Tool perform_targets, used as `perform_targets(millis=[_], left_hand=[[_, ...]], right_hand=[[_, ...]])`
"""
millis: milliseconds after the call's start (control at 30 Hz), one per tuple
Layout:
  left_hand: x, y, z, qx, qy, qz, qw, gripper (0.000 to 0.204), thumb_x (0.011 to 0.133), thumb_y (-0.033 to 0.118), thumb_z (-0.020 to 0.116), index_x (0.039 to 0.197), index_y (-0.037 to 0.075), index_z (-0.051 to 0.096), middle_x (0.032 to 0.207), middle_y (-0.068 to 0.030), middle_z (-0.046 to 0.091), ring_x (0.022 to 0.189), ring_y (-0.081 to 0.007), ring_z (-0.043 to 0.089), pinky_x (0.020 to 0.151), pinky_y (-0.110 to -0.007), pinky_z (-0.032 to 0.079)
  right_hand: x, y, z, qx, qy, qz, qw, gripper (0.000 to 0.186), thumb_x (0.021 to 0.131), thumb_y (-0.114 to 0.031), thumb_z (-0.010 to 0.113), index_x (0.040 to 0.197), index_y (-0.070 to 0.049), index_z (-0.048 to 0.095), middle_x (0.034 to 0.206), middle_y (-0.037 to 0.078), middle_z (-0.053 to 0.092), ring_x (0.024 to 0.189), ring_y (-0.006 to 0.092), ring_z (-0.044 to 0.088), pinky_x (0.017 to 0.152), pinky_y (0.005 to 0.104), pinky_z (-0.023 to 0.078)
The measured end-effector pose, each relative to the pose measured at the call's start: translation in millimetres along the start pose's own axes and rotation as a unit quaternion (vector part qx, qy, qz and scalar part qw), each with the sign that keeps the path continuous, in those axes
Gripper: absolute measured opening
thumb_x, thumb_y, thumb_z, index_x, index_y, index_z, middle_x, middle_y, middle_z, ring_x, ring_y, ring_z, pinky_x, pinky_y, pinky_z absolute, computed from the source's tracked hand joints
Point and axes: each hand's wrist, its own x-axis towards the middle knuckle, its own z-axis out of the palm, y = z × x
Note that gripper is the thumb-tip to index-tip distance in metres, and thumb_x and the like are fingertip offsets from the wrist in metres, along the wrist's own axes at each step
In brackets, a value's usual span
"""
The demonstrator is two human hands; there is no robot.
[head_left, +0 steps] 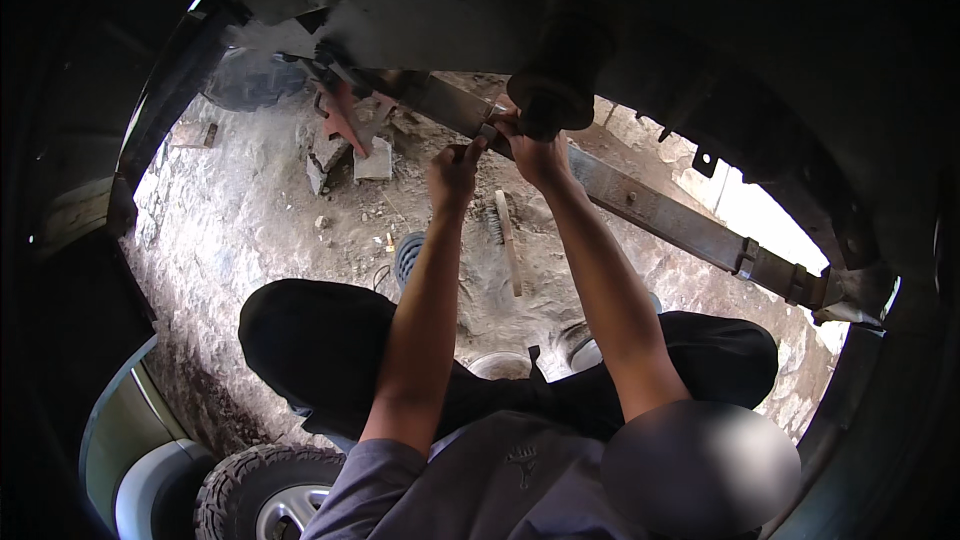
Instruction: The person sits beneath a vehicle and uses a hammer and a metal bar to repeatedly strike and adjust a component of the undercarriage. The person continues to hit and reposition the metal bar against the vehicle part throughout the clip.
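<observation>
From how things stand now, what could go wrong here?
Both hands, left and right, are close to the long metal bar; if it shifted, fingers might get pinched.

The dark round part sits just above the right hand, so a sudden slip could knock the knuckles.

A narrow stick lies on the rough ground ahead of the person; it could trip a foot.

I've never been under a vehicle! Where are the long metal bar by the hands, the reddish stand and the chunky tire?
Long metal bar (662,212): head view, on its right-hand stretch.
Reddish stand (343,122): head view, on its sloping leg.
Chunky tire (235,480): head view, on its dark rubber.
</observation>
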Motion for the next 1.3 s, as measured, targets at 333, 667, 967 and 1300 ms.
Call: perform_targets(millis=[333,667,967,1300], left_hand=[[-4,6,1,0.023,-0.004,-0.021,0.999,0.058,0.087,0.058,0.078,0.093,0.000,0.079,0.081,-0.0156,0.076,0.078,-0.0299,0.075,0.076,-0.040,0.056],[1,-12,9,0.034,0.034,0.053,0.997,0.058,0.094,0.060,0.067,0.083,0.004,0.076,0.070,-0.0108,0.070,0.066,-0.0253,0.067,0.066,-0.041,0.050],[-11,11,-3,0.079,0.029,0.015,0.996,0.055,0.091,0.059,0.072,0.086,0.005,0.078,0.075,-0.0118,0.074,0.073,-0.0286,0.073,0.070,-0.041,0.054],[-13,12,6,0.080,0.053,0.036,0.995,0.049,0.091,0.055,0.074,0.084,0.007,0.077,0.078,-0.0170,0.074,0.077,-0.0387,0.073,0.069,-0.048,0.054]], right_hand=[[-5,5,4,-0.010,0.007,0.019,1.000,0.024,0.086,-0.013,0.076,0.107,-0.008,0.066,0.107,0.010,0.068,0.109,0.0336,0.064,0.093,0.0452,0.044],[10,-19,42,-0.035,0.017,-0.009,0.999,0.028,0.080,-0.011,0.079,0.103,-0.005,0.063,0.105,0.013,0.061,0.115,0.0344,0.056,0.095,0.0468,0.045],[-9,-7,17,-0.008,0.025,0.014,1.000,0.026,0.083,-0.010,0.078,0.105,-0.007,0.064,0.105,0.011,0.065,0.106,0.0342,0.062,0.093,0.0460,0.046],[7,-12,24,-0.022,0.032,-0.053,0.998,0.016,0.096,-0.015,0.074,0.104,-0.004,0.065,0.100,0.014,0.069,0.096,0.0319,0.071,0.080,0.0405,0.054]])
